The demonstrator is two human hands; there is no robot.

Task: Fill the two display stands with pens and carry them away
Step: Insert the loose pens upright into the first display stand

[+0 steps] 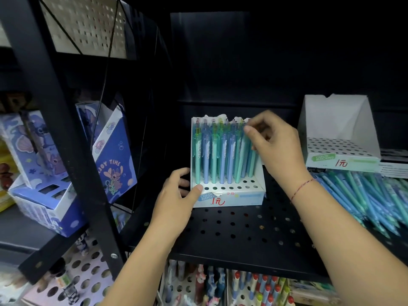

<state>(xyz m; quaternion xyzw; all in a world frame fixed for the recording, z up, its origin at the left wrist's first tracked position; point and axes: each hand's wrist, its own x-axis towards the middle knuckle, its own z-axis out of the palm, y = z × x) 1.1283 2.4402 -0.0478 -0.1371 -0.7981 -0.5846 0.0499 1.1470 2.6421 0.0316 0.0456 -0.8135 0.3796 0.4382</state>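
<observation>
A white cardboard display stand (229, 196) marked "1元" stands on the black perforated shelf (238, 228), mostly filled with upright green and blue pens (217, 155); its front row of holes is bare. My left hand (176, 202) grips the stand's front left corner. My right hand (276, 142) is up at the stand's right side, fingers pinched on the top of a teal pen (252, 160) standing in the stand. A second white stand (340, 140) with bare holes sits at the right, behind a loose heap of blue and green pens (371, 195).
A black upright post (66, 133) divides the shelving on the left, with blue cartoon stationery boxes (110, 155) beyond it. Below the shelf stand more pen displays (254, 288). Dark back panel behind the stands.
</observation>
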